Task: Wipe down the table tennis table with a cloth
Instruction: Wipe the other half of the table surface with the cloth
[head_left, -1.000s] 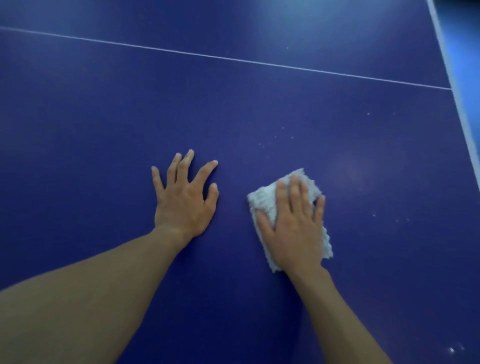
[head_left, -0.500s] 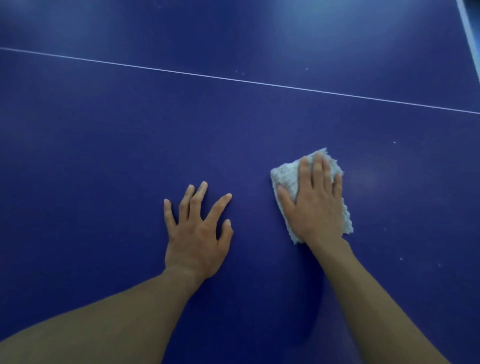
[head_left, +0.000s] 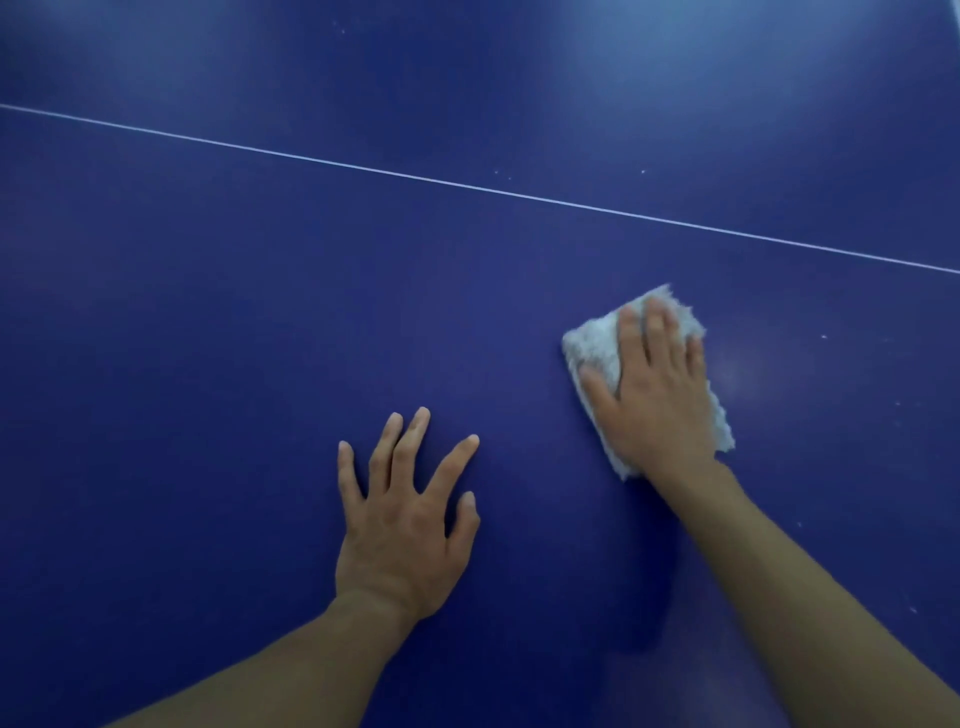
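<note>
Head view: left hand (head_left: 402, 530) flat on table (head_left: 182, 364), fingers spread, holding nothing. Right hand (head_left: 660, 400) presses cloth (head_left: 595, 343) with straight fingers. Cloth's long axis runs near-to-far, far end leaning left. Versus earlier: cloth is farther out, nearer white line (head_left: 467, 184).

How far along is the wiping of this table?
Midway, seemingly. Done: the table near the flat-resting left hand looks speck-free. In hand: the right hand presses the cloth flat on the surface. Left: white specks right of the cloth and beyond the white line.
</note>
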